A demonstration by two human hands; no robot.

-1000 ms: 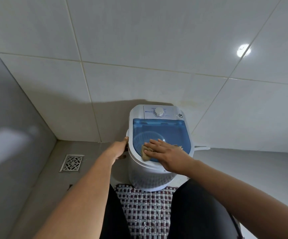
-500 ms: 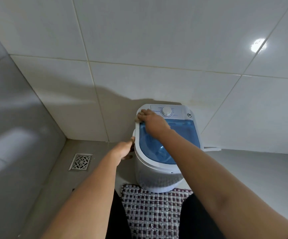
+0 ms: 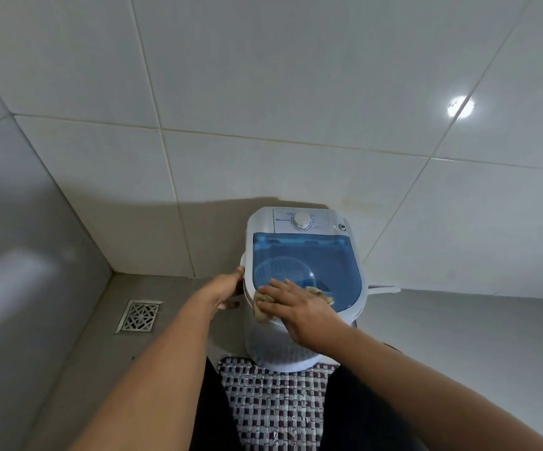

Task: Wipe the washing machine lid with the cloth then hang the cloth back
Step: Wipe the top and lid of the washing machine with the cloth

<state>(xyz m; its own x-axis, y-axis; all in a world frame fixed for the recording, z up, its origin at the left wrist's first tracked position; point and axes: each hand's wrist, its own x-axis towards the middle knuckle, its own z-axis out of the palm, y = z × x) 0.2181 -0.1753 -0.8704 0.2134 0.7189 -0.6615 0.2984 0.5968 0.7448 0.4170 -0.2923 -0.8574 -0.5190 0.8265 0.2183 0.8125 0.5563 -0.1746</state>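
Washing machine [image 3: 296, 346], small, white and round-bodied, standing on the grey floor against the tiled wall, viewed from above by the head camera. Its translucent blue lid [image 3: 315, 265] is closed, with the control panel and a white dial [image 3: 301, 220] along the far edge of the top. Right hand [image 3: 299, 309] lies palm-down on the near left corner of the lid, fingers extended and slightly spread, pressing the tan cloth [image 3: 261, 307] flat against the surface; the cloth shows at the fingertips, where it spills over the machine's left rim, and again behind the knuckles. Left hand [image 3: 226, 291] rests against the left side of the machine just below the rim, thumb on the edge; its other fingers curl behind the body and their state cannot be told. Woven checked mat [image 3: 276, 405] lies on the floor at the near foot of the machine, between the person's dark-clothed legs. Square metal floor drain [image 3: 139, 316] sits well to the left, near the side wall.
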